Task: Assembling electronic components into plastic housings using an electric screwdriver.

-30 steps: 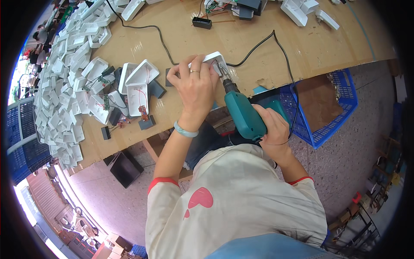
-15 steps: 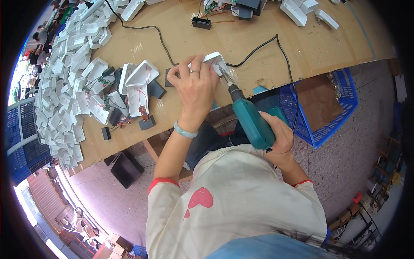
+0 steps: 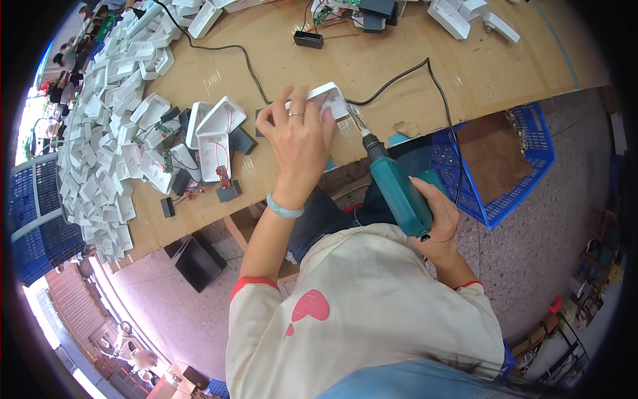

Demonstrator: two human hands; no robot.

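My left hand (image 3: 297, 136) is closed on the near side of a small white plastic housing (image 3: 330, 100), holding it tilted above the cardboard-covered table. A thin red wire shows inside the housing; the fingers hide its left part. My right hand (image 3: 436, 216) grips a green soldering gun (image 3: 401, 196) with a black collar and a slim metal tip. The tip points up and left, close to the housing's right corner. A dark block (image 3: 260, 120) lies partly behind my left fingers.
Left of my hands lie open white housings (image 3: 214, 156) with wires, circuit boards and black blocks, beside a large heap of white housings (image 3: 100, 153). A black cable (image 3: 392, 78) crosses the table (image 3: 372, 53). A blue basket (image 3: 492, 216) stands beyond the table's right front edge.
The soldering gun has drawn back a little down and to the right, its tip moving from inside the housing to its corner. My left hand still holds the housing, shifted only slightly.
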